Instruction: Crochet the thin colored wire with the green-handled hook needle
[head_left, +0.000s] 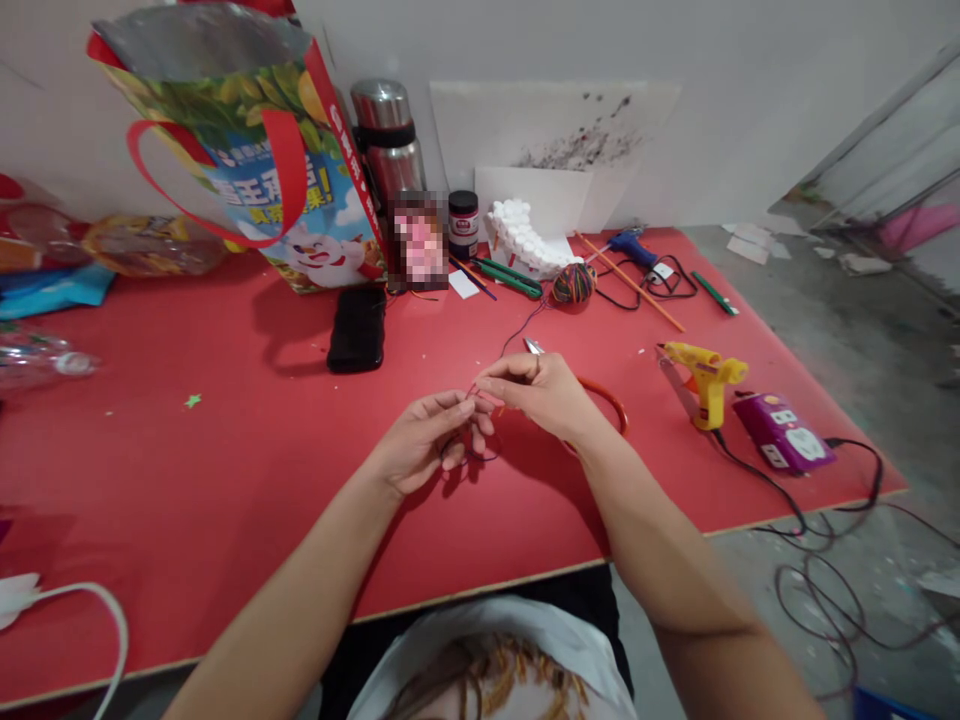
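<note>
Above the red table, my left hand (pixel 435 432) pinches a thin multicoloured thread (pixel 472 456) between thumb and forefinger, and a loop of it hangs by the other fingers. Close beside it, my right hand (pixel 536 390) is pinched on the same thread, thumb against forefinger. From there the thread runs back toward a ball of multicoloured yarn (pixel 574 284). Scissors (pixel 533 346), mostly hidden, lie just behind my right hand. Partly covered by my right wrist is an orange-red ring-shaped handle (pixel 609 397).
A yellow glue gun (pixel 701 380) and a purple power block (pixel 784 432) with cables sit on the right. A black phone (pixel 357 330), a large shopping bag (pixel 300 180), a steel flask (pixel 388 140) and a green cutter (pixel 508 278) stand or lie farther back. The table's front edge (pixel 480 583) is near me.
</note>
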